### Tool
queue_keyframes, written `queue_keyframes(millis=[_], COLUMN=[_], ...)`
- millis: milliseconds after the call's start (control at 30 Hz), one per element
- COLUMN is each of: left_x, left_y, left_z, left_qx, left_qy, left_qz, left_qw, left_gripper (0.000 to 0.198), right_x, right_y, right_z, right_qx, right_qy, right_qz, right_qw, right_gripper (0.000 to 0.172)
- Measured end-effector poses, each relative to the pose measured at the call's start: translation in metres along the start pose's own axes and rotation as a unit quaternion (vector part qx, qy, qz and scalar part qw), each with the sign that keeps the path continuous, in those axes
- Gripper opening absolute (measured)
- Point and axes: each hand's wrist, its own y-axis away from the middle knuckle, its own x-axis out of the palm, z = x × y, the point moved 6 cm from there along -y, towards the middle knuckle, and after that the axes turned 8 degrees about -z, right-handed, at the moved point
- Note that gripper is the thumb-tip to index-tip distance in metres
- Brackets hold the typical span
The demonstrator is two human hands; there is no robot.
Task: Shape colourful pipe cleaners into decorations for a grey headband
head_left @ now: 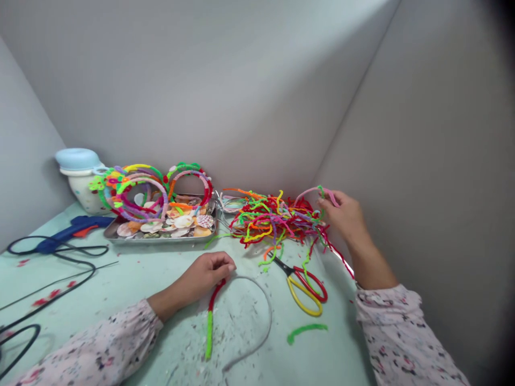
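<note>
My left hand (pixel 207 273) rests on the table, its fingers closed on the end of a thin grey hairband (pixel 270 316). A red and green pipe cleaner (pixel 210 321) is wound along part of that band. My right hand (pixel 341 212) is raised at the far right, pinching a pink pipe cleaner (pixel 317 190) above a tangled pile of multicoloured pipe cleaners (pixel 269 222). Yellow-and-red-handled scissors (pixel 303 289) lie open between my hands, and a loose green pipe cleaner piece (pixel 306 331) lies near them.
A metal tray (pixel 161 239) holds seashells, with several decorated pipe cleaner hairbands (pixel 148 187) propped behind it. A blue glue gun (pixel 72 230) and its black cord (pixel 52 279) lie at the left. A white pot with a pale blue lid (pixel 78 161) stands in the back corner. Grey walls bound the table.
</note>
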Motion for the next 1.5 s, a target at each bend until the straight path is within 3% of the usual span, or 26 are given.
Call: queue_keyframes(millis=[233, 367, 500, 633, 800, 933, 1067, 1167, 1267, 1367, 1500], left_x=[0.0, 0.0, 0.0, 0.0, 0.0, 0.0, -0.001, -0.001, -0.001, 0.0, -0.001], left_y=[0.001, 0.001, 0.001, 0.001, 0.001, 0.001, 0.001, 0.001, 0.001, 0.001, 0.0], left_z=[0.0, -0.001, -0.001, 0.0, 0.001, -0.001, -0.003, -0.003, -0.004, -0.005, -0.005], left_qx=[-0.001, 0.0, -0.004, 0.004, 0.007, 0.005, 0.004, 0.006, 0.006, 0.007, -0.002], left_qy=[-0.002, -0.006, 0.0, 0.002, 0.002, -0.001, 0.001, 0.002, 0.003, 0.003, 0.016], left_qz=[-0.002, -0.002, -0.003, -0.004, -0.004, -0.004, -0.004, -0.005, -0.004, -0.005, -0.009], left_qw=[1.0, 1.0, 1.0, 1.0, 1.0, 1.0, 1.0, 1.0, 1.0, 1.0, 1.0], left_gripper=[0.027, 0.026, 0.026, 0.026, 0.025, 0.025, 0.025, 0.026, 0.025, 0.025, 0.025], right_x=[-0.002, 0.004, 0.012, 0.015, 0.013, 0.012, 0.015, 0.029, 0.055, 0.076, 0.086], right_y=[0.004, 0.008, 0.01, 0.007, 0.002, 0.002, 0.008, 0.018, 0.034, 0.047, 0.056], right_z=[0.006, 0.008, 0.004, -0.003, -0.007, 0.003, 0.023, 0.032, 0.028, 0.011, 0.0], right_qx=[0.111, 0.135, 0.086, 0.007, -0.046, -0.065, -0.106, -0.17, -0.242, -0.23, -0.215], right_qy=[-0.183, -0.204, -0.102, 0.038, 0.105, 0.092, 0.026, 0.02, 0.055, 0.113, 0.146], right_qz=[0.018, 0.058, 0.099, 0.096, 0.073, 0.066, 0.053, 0.073, 0.128, 0.164, 0.19], right_qw=[0.977, 0.968, 0.986, 0.995, 0.991, 0.991, 0.993, 0.983, 0.96, 0.953, 0.947], right_gripper=[0.024, 0.021, 0.025, 0.027, 0.045, 0.05, 0.041, 0.039, 0.053, 0.062, 0.06])
